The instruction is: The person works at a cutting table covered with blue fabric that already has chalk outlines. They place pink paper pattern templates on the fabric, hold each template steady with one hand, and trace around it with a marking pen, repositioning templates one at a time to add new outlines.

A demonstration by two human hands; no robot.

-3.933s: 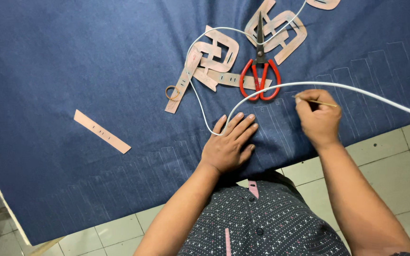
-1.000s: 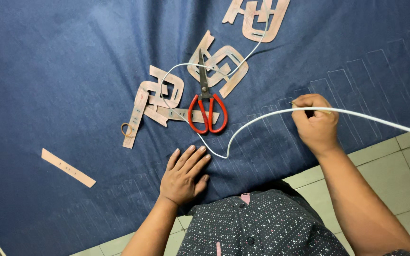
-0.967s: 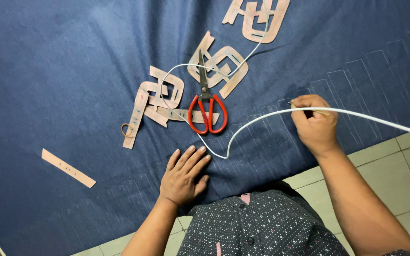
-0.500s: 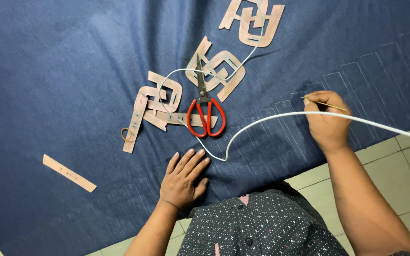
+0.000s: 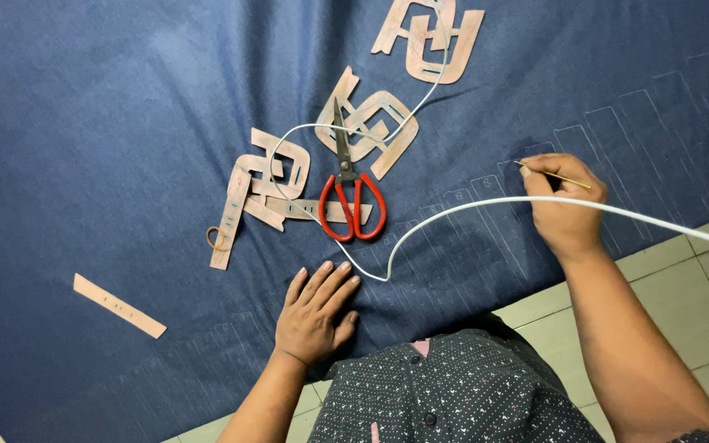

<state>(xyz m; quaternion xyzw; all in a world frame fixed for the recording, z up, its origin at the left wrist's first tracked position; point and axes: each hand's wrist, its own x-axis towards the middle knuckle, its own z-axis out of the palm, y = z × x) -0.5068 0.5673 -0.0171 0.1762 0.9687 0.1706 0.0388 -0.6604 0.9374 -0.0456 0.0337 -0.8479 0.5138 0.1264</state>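
Observation:
Dark blue denim fabric is spread flat, with chalk outlines of narrow rectangles along its near edge. My left hand lies flat on the cloth, fingers spread, holding nothing. My right hand pinches a thin yellow marking stick, its tip touching the fabric at the chalk lines. A white cable runs across my right hand and curves over the cloth. Red-handled scissors lie shut between my hands, farther from me.
Several tan cardboard pattern pieces lie scattered beyond the scissors. A loose cardboard strip sits at the left. A rubber band rests by another strip. White floor tiles show at the lower right.
My right hand has slid to the right along the chalk marks with the stick. The left hand stays pressed flat on the cloth. The view has shifted, moving everything leftward in frame.

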